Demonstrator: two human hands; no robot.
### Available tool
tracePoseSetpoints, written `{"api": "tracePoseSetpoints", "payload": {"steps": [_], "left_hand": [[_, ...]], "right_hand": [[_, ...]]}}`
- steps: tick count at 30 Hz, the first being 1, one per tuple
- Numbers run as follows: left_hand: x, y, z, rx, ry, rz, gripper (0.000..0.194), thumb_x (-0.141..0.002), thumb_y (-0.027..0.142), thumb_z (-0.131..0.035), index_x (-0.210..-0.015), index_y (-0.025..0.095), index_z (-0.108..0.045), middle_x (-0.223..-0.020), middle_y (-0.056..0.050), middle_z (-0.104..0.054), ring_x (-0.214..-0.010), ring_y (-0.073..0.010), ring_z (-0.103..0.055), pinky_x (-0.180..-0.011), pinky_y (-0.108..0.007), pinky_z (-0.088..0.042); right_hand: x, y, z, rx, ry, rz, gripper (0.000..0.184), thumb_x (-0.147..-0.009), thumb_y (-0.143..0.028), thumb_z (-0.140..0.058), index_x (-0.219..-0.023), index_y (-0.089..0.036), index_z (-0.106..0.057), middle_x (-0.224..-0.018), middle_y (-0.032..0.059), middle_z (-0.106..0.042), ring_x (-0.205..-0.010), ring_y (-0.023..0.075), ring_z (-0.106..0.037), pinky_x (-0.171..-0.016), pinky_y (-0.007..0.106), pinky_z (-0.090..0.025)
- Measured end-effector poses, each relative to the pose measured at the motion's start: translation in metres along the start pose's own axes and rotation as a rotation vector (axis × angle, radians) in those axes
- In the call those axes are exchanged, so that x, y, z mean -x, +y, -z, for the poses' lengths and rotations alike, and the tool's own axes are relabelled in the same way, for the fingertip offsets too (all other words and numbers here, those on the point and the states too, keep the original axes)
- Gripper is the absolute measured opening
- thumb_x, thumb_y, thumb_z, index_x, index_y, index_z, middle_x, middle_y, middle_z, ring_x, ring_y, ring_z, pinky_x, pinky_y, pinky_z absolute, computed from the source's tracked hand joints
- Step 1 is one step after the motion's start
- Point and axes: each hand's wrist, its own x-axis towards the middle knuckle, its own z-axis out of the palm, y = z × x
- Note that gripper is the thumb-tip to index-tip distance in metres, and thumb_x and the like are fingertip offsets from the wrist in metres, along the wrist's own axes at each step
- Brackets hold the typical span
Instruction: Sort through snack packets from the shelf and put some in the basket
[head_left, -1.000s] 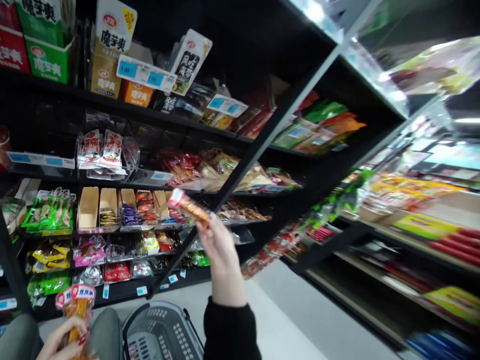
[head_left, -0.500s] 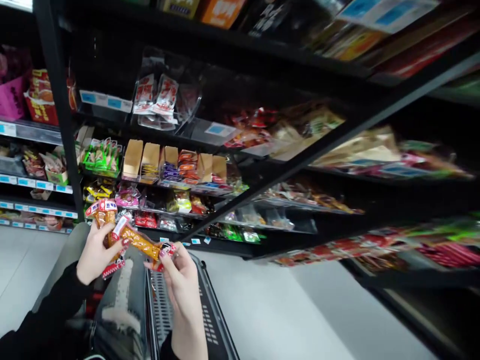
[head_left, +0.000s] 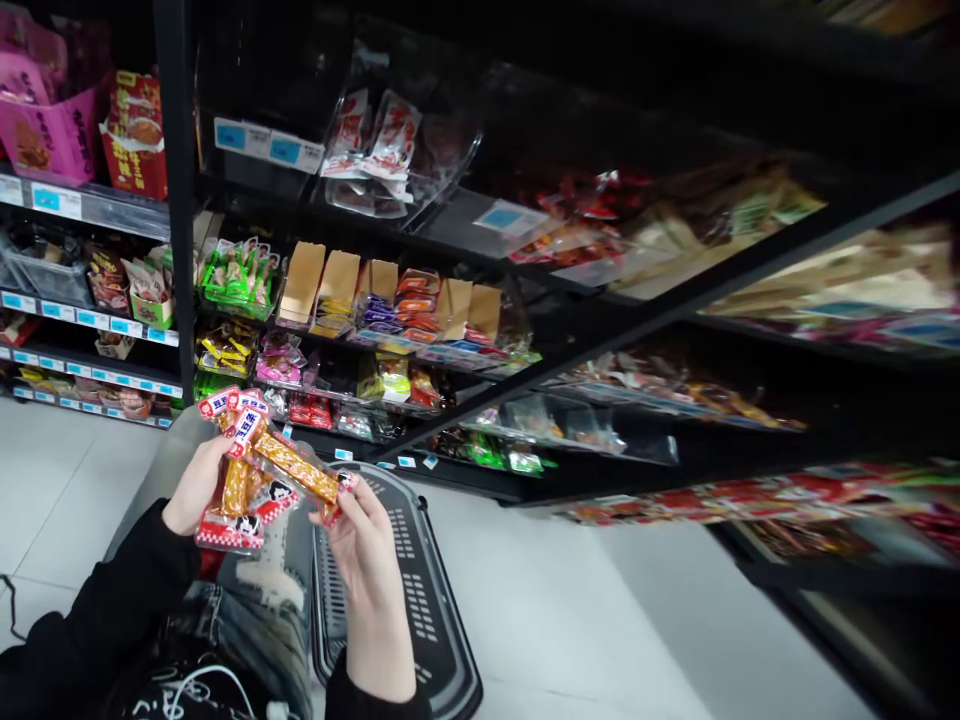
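My left hand is closed around a bunch of orange snack packets with red-and-white ends, held upright over my knee. My right hand pinches the lower end of one more such orange packet, which lies slanted across the bunch and touches it. Both hands sit above my jeans and the grey shopping basket on the floor.
Black store shelves full of snack packets and brown cardboard display boxes run from the left to the far right. A black upright post stands at left. Pale floor tiles stretch out beside the basket.
My right hand brought the orange packet down from shelf height to the bunch in my left hand. The view has swung down and to the left.
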Motion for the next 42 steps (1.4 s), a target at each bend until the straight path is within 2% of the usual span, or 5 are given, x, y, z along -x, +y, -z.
{"api": "tracePoseSetpoints", "payload": {"steps": [8, 13, 21, 28, 42], "left_hand": [[0.000, -0.018, -0.002, -0.573, 0.102, -0.505, 0.041, -0.076, 0.055, -0.050, -0.073, 0.018, -0.067, -0.089, -0.008, -0.060, -0.095, -0.0271, -0.052, -0.091, -0.038, -0.038], [-0.008, -0.024, -0.009, -0.549, 0.225, -0.414, 0.025, -0.069, 0.040, -0.064, -0.082, 0.018, -0.067, -0.094, -0.007, -0.057, -0.096, -0.0251, -0.053, -0.089, -0.036, -0.040], [-0.021, -0.016, -0.008, -0.361, 0.184, -0.294, 0.034, -0.057, 0.029, -0.073, -0.086, 0.014, -0.064, -0.081, -0.003, -0.062, -0.084, -0.0228, -0.059, -0.081, -0.034, -0.045], [-0.030, -0.010, -0.017, -0.313, 0.043, -0.231, 0.039, -0.063, 0.028, -0.068, -0.098, 0.015, -0.057, -0.092, -0.004, -0.064, -0.088, -0.0230, -0.060, -0.082, -0.034, -0.047], [-0.068, -0.010, -0.022, -0.593, 0.072, -0.290, 0.054, -0.064, 0.035, -0.070, -0.112, 0.014, -0.056, -0.113, -0.011, -0.059, -0.115, -0.0302, -0.051, -0.100, -0.043, -0.037]], "right_hand": [[0.012, 0.030, -0.018, -0.135, 0.096, 0.108, 0.023, -0.065, -0.024, -0.075, -0.070, -0.021, -0.053, -0.078, -0.0043, -0.064, -0.078, 0.0146, -0.065, -0.072, 0.032, -0.057], [0.013, 0.051, -0.035, -0.040, 0.066, 0.094, 0.018, -0.071, -0.028, -0.069, -0.079, -0.021, -0.054, -0.083, -0.0014, -0.065, -0.077, 0.0146, -0.065, -0.073, 0.032, -0.055], [0.006, 0.041, -0.016, 0.496, -0.111, 0.049, 0.027, -0.074, -0.028, -0.063, -0.100, -0.023, -0.062, -0.067, -0.0019, -0.065, -0.051, 0.0148, -0.058, -0.050, 0.028, -0.052], [-0.002, 0.032, -0.018, 1.092, -0.117, 0.321, 0.025, -0.082, -0.026, -0.051, -0.100, -0.025, -0.069, -0.093, 0.0057, -0.072, -0.079, 0.0237, -0.066, -0.076, 0.037, -0.050], [-0.033, 0.027, -0.018, 1.297, -0.003, 0.621, 0.034, -0.080, -0.033, -0.059, -0.111, -0.019, -0.059, -0.100, 0.0110, -0.059, -0.093, 0.0255, -0.057, -0.082, 0.042, -0.050]]}}
